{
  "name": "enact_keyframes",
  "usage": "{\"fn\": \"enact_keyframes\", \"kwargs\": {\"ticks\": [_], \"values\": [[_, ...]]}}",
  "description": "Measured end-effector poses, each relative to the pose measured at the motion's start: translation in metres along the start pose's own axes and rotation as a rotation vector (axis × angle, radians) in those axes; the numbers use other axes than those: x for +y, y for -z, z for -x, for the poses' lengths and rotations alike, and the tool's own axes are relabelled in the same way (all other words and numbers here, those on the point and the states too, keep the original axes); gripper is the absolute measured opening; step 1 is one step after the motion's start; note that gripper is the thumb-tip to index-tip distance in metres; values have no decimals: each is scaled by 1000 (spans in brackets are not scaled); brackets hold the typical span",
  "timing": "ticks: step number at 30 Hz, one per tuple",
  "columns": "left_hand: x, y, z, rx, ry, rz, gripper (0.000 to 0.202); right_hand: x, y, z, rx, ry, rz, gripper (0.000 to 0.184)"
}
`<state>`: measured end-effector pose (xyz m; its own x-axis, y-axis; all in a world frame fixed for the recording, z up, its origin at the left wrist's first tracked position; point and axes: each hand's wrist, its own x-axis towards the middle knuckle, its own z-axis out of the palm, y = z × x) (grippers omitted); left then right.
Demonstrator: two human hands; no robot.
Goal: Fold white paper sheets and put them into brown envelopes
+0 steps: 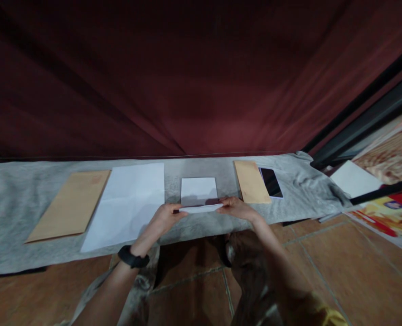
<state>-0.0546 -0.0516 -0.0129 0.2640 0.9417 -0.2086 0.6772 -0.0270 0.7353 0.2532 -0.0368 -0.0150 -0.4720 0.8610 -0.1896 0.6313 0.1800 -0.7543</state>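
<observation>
Between my two hands is a folded sheet of white paper (201, 209), seen nearly edge-on. My left hand (165, 216) pinches its left end, and my right hand (234, 207) pinches the right end. Just behind it lies a flat white piece of paper (199, 188) on the grey cloth; whether the two are joined I cannot tell. Larger white sheets (133, 199) lie to the left, partly beside my left forearm. Right of my right hand rests a small brown envelope (251, 181).
A large brown envelope (70, 203) lies far left on the grey cloth (7, 208). A phone (272, 183) sits beside the small envelope. Dark red fabric (201, 90) hangs behind. At the right are a black frame (364, 117) and a colourful printed box (394, 217).
</observation>
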Motion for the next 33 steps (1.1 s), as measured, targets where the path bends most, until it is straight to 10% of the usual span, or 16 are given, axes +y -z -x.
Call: {"fn": "enact_keyframes", "kwargs": {"ticks": [4, 24, 33], "values": [[3, -1, 0, 21, 8, 25, 36, 7, 1, -1, -104, -15, -103, 26], [28, -2, -3, 167, 175, -462, 35, -1, -16, -21, 164, -169, 363, 33], [12, -6, -15, 207, 219, -173, 41, -20, -21, -25, 174, -335, 518, 40]]}}
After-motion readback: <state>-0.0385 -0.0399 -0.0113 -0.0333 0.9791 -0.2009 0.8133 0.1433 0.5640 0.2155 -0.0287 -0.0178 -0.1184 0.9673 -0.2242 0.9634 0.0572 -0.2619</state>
